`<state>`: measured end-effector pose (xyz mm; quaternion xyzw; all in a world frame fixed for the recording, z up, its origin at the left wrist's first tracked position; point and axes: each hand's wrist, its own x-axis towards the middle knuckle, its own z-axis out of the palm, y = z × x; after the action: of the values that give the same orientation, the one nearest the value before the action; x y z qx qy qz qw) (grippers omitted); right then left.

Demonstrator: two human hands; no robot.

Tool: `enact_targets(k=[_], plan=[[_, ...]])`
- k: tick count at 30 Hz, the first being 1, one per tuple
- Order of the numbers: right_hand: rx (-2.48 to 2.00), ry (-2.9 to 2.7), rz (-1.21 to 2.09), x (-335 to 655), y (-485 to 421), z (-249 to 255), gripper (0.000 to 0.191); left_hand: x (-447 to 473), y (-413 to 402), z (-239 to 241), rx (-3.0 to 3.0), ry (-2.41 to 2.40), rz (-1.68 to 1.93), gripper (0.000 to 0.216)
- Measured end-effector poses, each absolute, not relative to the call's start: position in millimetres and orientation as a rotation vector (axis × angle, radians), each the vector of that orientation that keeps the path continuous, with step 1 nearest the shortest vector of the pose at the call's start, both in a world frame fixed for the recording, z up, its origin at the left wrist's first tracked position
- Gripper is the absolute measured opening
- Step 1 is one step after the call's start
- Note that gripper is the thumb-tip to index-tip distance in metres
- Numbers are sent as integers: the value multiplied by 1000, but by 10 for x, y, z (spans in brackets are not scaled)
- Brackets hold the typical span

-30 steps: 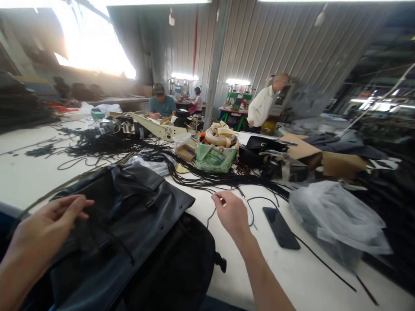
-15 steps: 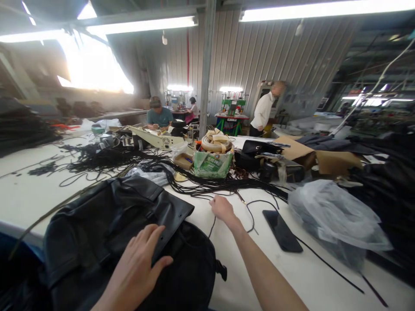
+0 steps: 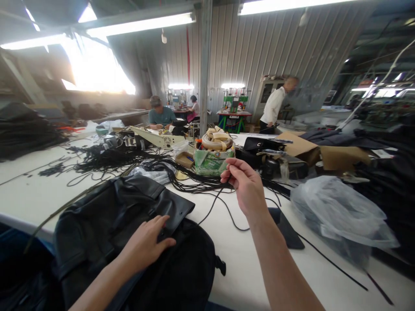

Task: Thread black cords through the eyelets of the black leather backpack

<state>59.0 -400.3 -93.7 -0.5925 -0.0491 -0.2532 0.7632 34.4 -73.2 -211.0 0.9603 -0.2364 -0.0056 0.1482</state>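
Black cord (image 3: pixel 215 203) pinched in right hand (image 3: pixel 248 188), left hand (image 3: pixel 147 244) flat on bag (image 3: pixel 106 224)

- Two hands of the wearer: the left hand (image 3: pixel 147 244) at lower centre, the right hand (image 3: pixel 248 185) raised at centre.
- One black leather bag (image 3: pixel 106 224), lower left of the frame.
- One black cord (image 3: pixel 223 207) pinched in the raised hand; the loose black cords (image 3: pixel 106 157) piled at centre left are too tangled to count.
- One dark phone (image 3: pixel 287 231), right of centre (partly hidden by the forearm).
- One green box (image 3: pixel 212 162) holding pale coiled strapping, centre.
- Two clear plastic bags: a large one (image 3: pixel 337 211) at right, a small one (image 3: pixel 152 175) at centre left.
- Three other people at the back: a seated person in teal (image 3: pixel 160 115), a seated person in pink (image 3: pixel 195 108), a standing person in white (image 3: pixel 274 110).
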Motion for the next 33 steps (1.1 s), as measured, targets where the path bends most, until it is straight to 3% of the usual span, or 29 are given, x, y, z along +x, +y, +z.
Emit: enact_targets(k=[6,12,16,20,28,30,33], plan=[[-1296,-109,-645,541,-3980,-929,33,352,-816,-2116,2833,-814,76,46],[-1283,-111,-656,452,-3995,-1009,40,477,-805,-1770,2962,-856,197,62],[-1366,-121,-554,371,-3916,-1151,40,480,-905,-1666,3080,-759,117,45],[-1475,-139,-507,305,-3804,-1311,33,410,-1024,-1701,3165,-394,12,43],[-1537,-99,-316,178,-3439,-1702,31,665,-1105,-1830,2798,-37,-153,22],[-1674,-109,-262,119,-3307,-1843,24,786,-1120,-1917,2619,-15,-221,27],[-1840,-148,-190,28,-3097,-2050,17,861,-1161,-2066,2349,-11,-284,54]])
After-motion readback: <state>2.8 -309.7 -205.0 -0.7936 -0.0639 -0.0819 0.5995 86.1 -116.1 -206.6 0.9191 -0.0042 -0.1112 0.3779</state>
